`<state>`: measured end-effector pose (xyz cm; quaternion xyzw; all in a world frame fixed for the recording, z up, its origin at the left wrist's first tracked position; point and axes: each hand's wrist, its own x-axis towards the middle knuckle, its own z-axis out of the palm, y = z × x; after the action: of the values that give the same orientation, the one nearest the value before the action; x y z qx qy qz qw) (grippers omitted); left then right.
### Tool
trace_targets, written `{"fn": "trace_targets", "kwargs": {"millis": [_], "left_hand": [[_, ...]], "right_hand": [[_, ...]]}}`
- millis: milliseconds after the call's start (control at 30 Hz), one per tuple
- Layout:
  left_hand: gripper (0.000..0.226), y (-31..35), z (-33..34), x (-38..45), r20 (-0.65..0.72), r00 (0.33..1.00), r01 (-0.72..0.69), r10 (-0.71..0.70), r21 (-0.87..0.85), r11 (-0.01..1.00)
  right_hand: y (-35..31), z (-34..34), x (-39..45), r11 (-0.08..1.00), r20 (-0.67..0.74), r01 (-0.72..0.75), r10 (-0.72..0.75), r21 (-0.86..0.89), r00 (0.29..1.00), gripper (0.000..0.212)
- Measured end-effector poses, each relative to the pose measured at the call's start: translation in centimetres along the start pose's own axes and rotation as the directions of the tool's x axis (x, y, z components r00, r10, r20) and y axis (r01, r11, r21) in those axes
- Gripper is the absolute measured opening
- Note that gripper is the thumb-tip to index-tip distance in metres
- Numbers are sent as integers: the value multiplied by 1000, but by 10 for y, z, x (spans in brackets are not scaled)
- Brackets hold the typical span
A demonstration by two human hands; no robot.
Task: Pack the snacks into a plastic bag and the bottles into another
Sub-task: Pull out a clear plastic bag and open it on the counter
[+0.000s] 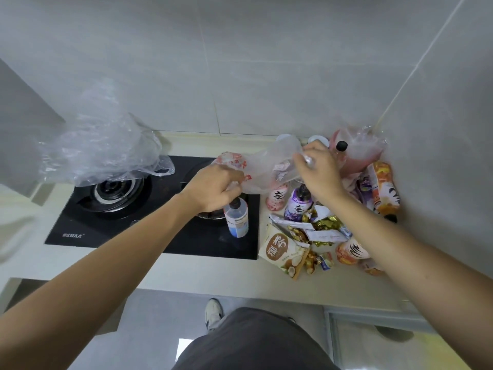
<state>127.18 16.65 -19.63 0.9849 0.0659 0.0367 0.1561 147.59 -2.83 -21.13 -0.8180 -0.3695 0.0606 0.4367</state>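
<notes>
My left hand (214, 189) and my right hand (318, 173) both grip a thin plastic bag with red print (260, 166), stretched between them above the counter. A clear bottle with a blue label (236, 218) stands on the stove just under my left hand. Pink (277, 200), purple (297, 204) and orange (385, 192) bottles crowd the right corner. A cream coconut snack pouch (282, 252) and gold-wrapped sweets (324, 225) lie in front of them. Another orange bottle (350, 252) lies beside my right forearm.
A second, clear plastic bag (106, 148) sits crumpled over the left burner of the black gas stove (112, 225). A pink bag with a black-capped bottle (354, 153) leans in the tiled corner. The counter's front edge (213, 287) runs below; my shoe (213, 312) shows on the floor.
</notes>
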Motion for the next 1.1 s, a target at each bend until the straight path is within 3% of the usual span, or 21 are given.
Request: {"fn": "trace_targets", "kwargs": {"millis": [67,133,267,367,433,500,533,633,700,933,1000,1100], "left_hand": [[33,-5,-4,-3,-54,998,39,-37,36,999],[37,-11,-5,-5,-80,993,98,-90,106,990],[38,-19,1,-7,-54,976,219,-213,251,943],[33,-24,4,-10,-58,968,251,-245,293,922],[34,-29,7,-12,-47,960,275,-275,325,905],[36,-34,9,-13,-14,956,281,-294,349,894],[37,-36,9,-13,3,953,281,-302,354,892],[34,-41,9,-14,20,939,317,-343,334,888],[31,-46,10,-16,39,927,340,-374,340,877],[26,-59,17,-24,49,910,382,-413,293,877],[28,-65,21,-31,27,926,355,-376,273,894],[31,-74,25,-43,20,953,284,-301,276,918]], "right_hand": [[-12,1,8,997,-69,-2,7,78,998,44],[-25,2,14,996,-84,6,2,94,996,43],[-33,9,18,997,31,47,-46,-54,998,12],[-38,16,18,937,100,247,-228,-249,968,41],[-39,23,18,820,165,418,-384,-392,908,58],[-38,28,21,721,260,544,-478,-430,839,75],[-38,30,23,676,313,605,-518,-422,796,77],[-39,39,32,520,458,748,-592,-412,663,57],[-38,48,39,431,554,809,-589,-400,588,56],[-29,86,45,307,783,919,-496,-246,375,58],[-25,96,44,294,812,924,-458,-245,361,49],[-27,104,45,289,820,900,-388,-325,421,30]]}}
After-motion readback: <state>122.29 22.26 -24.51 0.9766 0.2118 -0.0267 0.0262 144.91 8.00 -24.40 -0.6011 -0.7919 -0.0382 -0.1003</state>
